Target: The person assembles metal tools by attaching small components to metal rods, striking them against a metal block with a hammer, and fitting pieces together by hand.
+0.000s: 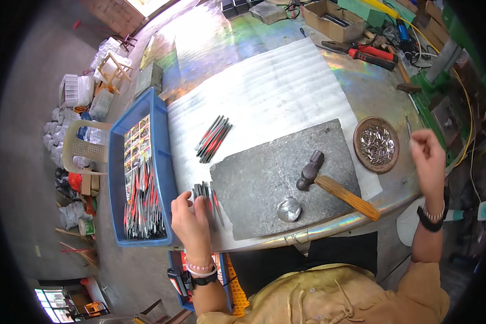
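My left hand (190, 220) rests on a small bunch of red-and-black handled tool pieces (206, 193) lying at the near left of the table, fingers bent over them. My right hand (427, 156) is raised past the table's right edge, pinching a small thin metal piece between thumb and fingertips. Just left of that hand sits a round brown dish of small metal rivets (376, 144). A hammer with a wooden handle (335, 185) lies on a dark grey slab (275, 178), beside a small round metal block (289, 209).
A second bunch of red-and-black pieces (213, 139) lies on the white foam sheet (264, 92). A blue tray (162, 140) at the left holds many more. Cardboard box (332, 19), red-handled pliers (370, 54) and cables crowd the far right.
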`<state>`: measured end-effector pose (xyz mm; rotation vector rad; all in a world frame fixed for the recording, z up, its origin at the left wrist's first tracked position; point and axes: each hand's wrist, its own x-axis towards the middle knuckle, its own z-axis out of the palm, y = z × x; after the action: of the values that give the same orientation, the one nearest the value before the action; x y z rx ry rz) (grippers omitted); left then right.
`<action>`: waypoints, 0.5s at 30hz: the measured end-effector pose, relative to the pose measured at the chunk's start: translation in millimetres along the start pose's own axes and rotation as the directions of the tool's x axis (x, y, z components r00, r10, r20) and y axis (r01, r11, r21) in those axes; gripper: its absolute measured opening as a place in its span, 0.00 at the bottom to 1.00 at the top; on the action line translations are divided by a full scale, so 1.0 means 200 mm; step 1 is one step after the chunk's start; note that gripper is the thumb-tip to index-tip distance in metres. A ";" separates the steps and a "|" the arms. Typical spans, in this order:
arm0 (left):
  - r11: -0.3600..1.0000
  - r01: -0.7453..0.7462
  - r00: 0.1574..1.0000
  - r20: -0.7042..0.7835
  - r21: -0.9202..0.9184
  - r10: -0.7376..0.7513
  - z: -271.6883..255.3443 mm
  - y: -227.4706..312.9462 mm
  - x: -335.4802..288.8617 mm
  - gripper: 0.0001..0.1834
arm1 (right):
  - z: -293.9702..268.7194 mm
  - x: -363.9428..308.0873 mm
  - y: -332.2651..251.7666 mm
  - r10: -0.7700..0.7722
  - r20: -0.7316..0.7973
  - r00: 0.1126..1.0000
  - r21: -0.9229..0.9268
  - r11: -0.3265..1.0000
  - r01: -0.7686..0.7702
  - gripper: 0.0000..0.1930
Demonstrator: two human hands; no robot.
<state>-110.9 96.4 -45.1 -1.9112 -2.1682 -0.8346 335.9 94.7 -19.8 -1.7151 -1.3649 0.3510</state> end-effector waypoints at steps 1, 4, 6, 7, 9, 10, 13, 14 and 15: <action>1.000 -0.025 1.000 -0.004 0.011 0.025 -0.01 0.00 0.00 0.10 | 0.00 -0.06 -0.06 0.020 0.090 0.996 0.108 0.994 -0.029 0.07; 0.988 0.084 0.994 0.086 -0.130 -0.074 -0.06 0.09 0.05 0.08 | 0.03 -0.19 -0.24 -0.154 0.318 0.936 0.090 0.987 0.132 0.09; 0.979 0.088 0.991 0.113 -0.181 -0.068 -0.07 0.15 0.12 0.07 | 0.05 -0.23 -0.31 -0.177 0.385 0.906 0.140 0.981 0.132 0.10; 0.969 0.006 0.994 0.109 -0.248 0.022 -0.07 0.16 0.17 0.06 | 0.06 -0.24 -0.33 -0.291 0.415 0.862 0.134 0.957 0.258 0.12; 0.946 -0.085 0.988 0.099 -0.314 0.121 -0.06 0.21 0.27 0.05 | 0.10 -0.27 -0.37 -0.402 0.446 0.800 0.138 0.913 0.383 0.14; 0.945 -0.106 0.983 0.111 -0.308 0.146 -0.03 0.21 0.33 0.05 | 0.11 -0.28 -0.39 -0.393 0.478 0.785 0.094 0.912 0.400 0.16; 0.979 -0.087 0.977 0.177 -0.184 0.121 0.12 0.14 0.50 0.09 | 0.14 -0.30 -0.42 -0.383 0.509 0.771 0.032 0.903 0.428 0.20; 0.987 -0.084 0.974 0.196 -0.136 0.110 0.18 0.09 0.55 0.10 | 0.15 -0.31 -0.43 -0.377 0.507 0.775 0.012 0.902 0.431 0.22; 0.994 -0.083 0.976 0.197 -0.076 0.097 0.25 0.04 0.59 0.11 | 0.16 -0.31 -0.43 -0.382 0.506 0.773 0.013 0.900 0.437 0.22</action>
<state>-113.1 223.6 -33.3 -2.1956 -2.1664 -0.7372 237.1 53.4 10.8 -1.3946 -2.1280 0.4979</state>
